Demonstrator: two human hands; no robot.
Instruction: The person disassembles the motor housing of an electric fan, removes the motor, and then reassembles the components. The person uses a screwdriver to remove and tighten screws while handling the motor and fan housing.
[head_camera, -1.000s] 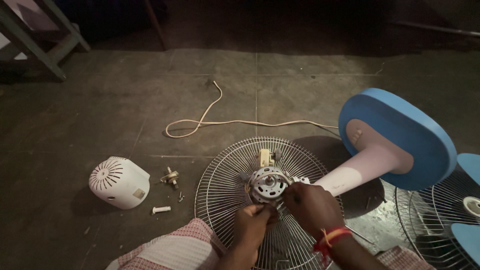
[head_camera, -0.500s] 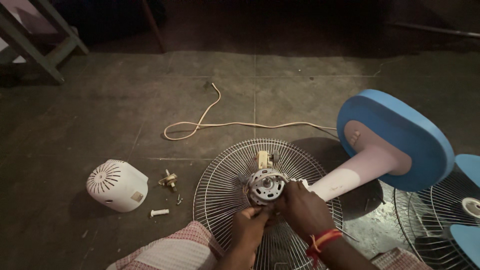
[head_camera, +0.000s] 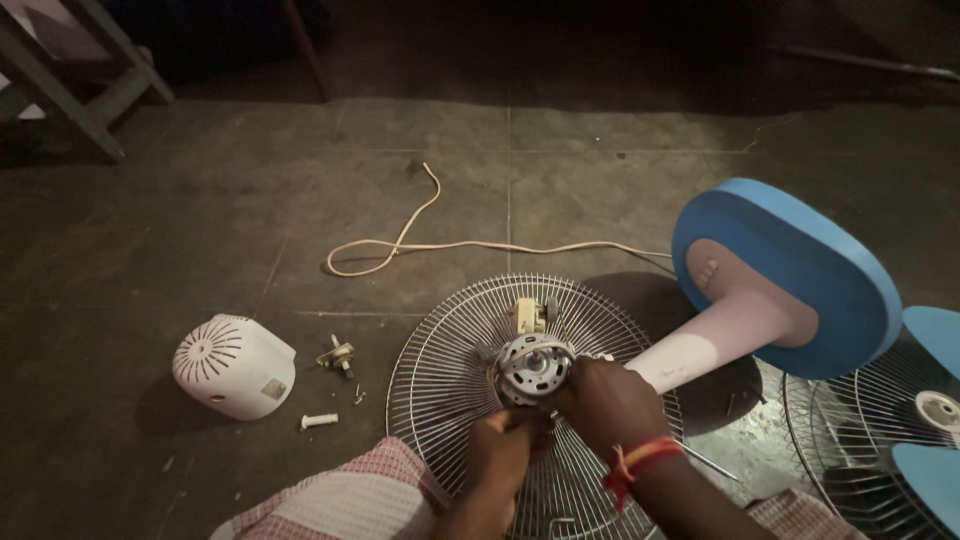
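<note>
A bare metal fan motor (head_camera: 533, 368) sits at the middle of a round wire fan guard (head_camera: 450, 370) lying on the floor. My left hand (head_camera: 503, 447) is closed against the motor's lower edge from below. My right hand (head_camera: 610, 405), with a red and orange wrist thread, grips the motor's right side where the white fan neck (head_camera: 700, 345) joins it. A small yellowish part (head_camera: 528, 315) stands just behind the motor. The fan's blue round base (head_camera: 790, 275) is tipped up at the right.
A white domed motor cover (head_camera: 232, 365), a brass fitting (head_camera: 338, 355), loose screws and a white pin (head_camera: 318, 421) lie at the left. A white power cord (head_camera: 420, 235) snakes across the floor. Another guard with blue blades (head_camera: 915, 440) lies at the far right. Grey furniture legs (head_camera: 75, 75) stand at the top left.
Both hands have stayed on the motor with only slight shifts. The camera view has drifted a little, so the scene sits marginally lower and left.
</note>
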